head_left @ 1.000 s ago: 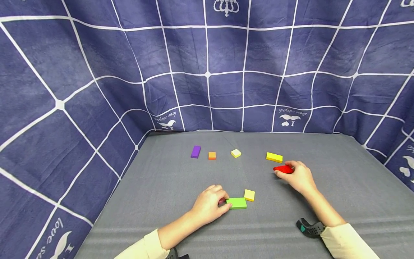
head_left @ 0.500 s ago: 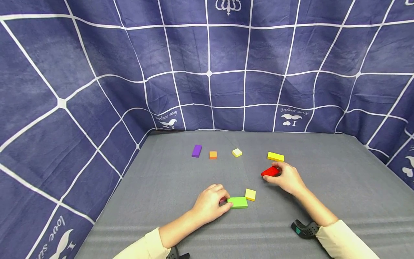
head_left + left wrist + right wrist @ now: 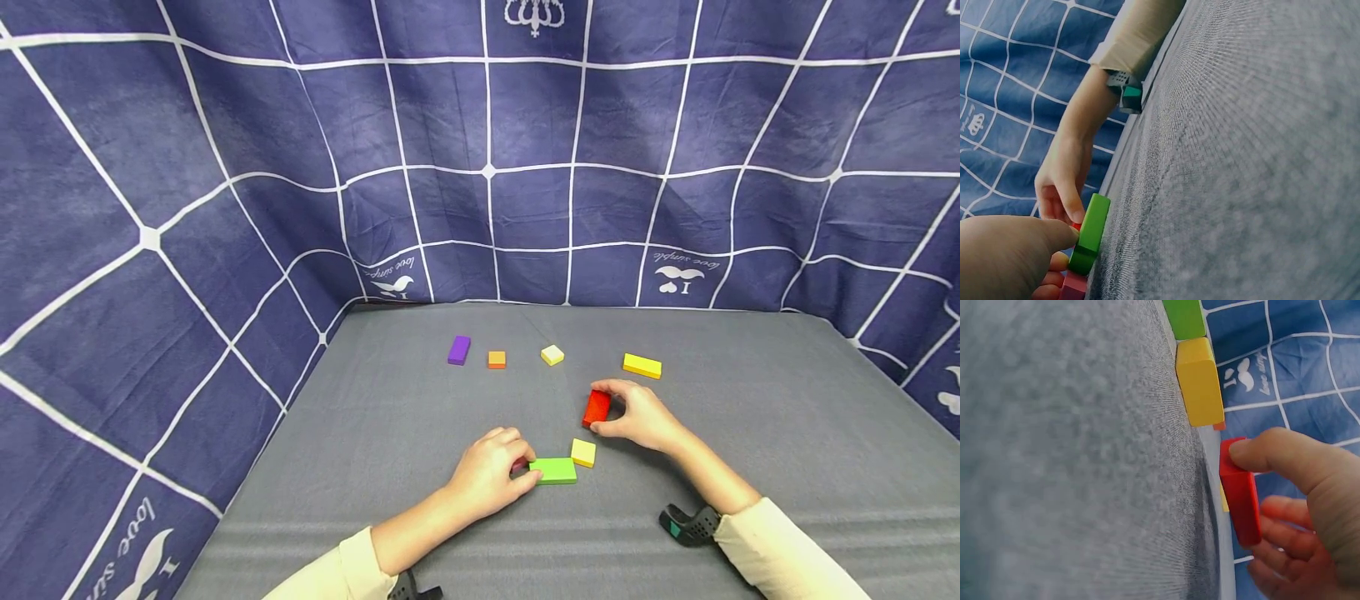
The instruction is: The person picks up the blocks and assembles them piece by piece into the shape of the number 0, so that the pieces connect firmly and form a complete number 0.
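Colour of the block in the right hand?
Red block, held in the right hand; best seen in the right wrist view.

Navy fabric with white grid lines hangs creased behind and along both sides of the grey, woven-textured surface. White crown and moustache prints noted. Lighting even.

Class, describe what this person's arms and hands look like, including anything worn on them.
The left hand and right hand are bare, with no gloves. The left sleeve and right sleeve are plain cream. Beside the right cuff, a black perforated strap carries a green patch. A dark band partly shows by the left cuff.
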The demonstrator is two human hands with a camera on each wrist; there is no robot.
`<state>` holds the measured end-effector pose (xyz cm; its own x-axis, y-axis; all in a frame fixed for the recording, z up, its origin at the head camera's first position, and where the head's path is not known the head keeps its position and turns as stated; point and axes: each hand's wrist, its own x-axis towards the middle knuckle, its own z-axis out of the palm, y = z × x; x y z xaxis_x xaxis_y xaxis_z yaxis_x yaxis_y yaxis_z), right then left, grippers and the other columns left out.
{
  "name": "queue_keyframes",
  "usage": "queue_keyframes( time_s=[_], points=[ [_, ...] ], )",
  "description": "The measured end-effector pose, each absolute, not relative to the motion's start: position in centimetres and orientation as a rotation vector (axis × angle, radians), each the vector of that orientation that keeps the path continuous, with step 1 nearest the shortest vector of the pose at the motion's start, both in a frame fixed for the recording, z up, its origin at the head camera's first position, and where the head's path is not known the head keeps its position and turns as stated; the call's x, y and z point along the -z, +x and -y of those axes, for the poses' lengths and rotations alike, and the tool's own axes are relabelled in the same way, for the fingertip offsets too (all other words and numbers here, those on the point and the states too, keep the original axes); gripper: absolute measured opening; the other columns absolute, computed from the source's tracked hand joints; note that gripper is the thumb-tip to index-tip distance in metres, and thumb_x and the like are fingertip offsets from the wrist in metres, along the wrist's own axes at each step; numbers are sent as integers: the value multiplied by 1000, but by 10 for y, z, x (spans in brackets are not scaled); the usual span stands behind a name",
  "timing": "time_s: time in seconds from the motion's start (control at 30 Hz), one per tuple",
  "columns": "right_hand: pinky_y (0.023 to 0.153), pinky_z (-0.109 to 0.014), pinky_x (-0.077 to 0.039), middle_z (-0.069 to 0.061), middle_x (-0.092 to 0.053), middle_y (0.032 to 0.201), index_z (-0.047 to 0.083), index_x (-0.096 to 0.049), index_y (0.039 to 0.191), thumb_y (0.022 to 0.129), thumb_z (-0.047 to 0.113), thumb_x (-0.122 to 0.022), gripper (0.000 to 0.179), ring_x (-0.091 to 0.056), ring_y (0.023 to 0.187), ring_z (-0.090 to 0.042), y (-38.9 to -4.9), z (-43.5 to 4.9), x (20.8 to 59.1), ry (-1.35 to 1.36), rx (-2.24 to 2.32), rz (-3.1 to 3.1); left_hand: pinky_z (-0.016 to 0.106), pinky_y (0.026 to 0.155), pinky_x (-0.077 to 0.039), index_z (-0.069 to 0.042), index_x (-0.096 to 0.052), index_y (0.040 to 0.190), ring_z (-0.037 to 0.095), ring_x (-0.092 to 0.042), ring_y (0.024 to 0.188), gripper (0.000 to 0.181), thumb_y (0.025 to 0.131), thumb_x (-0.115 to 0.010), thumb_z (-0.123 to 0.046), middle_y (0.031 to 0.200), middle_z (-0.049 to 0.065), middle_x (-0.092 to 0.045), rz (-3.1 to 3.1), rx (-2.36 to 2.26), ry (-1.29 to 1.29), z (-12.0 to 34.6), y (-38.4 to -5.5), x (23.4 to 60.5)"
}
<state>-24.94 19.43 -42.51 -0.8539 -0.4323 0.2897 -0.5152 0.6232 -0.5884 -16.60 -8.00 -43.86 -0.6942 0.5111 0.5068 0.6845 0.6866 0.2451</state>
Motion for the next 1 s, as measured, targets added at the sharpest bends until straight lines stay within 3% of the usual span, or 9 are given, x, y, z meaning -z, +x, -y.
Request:
queue_keyframes(
  time_s=[0.27,1.0],
  points=[
    [92,-53,-47,-15,-65,116,-5,-61,122,70,10,-82,59,-60,105,-35,-253,-189,421,978,-1034,2757,18,63,-39,-17,-70,83,6,-46,71,16,77,-80,-27,72,-9,-50,2498,598,-928,80,-166,439],
    [93,-44,-47,-11,-64,116,-4,-61,122,70,11,-78,57,-58,105,-26,-260,-182,419,1185,-1089,2873,18,62,-39,-17,-70,83,5,-45,70,16,77,-80,-28,73,-8,-53,2499,606,-932,80,-167,440]
  ],
)
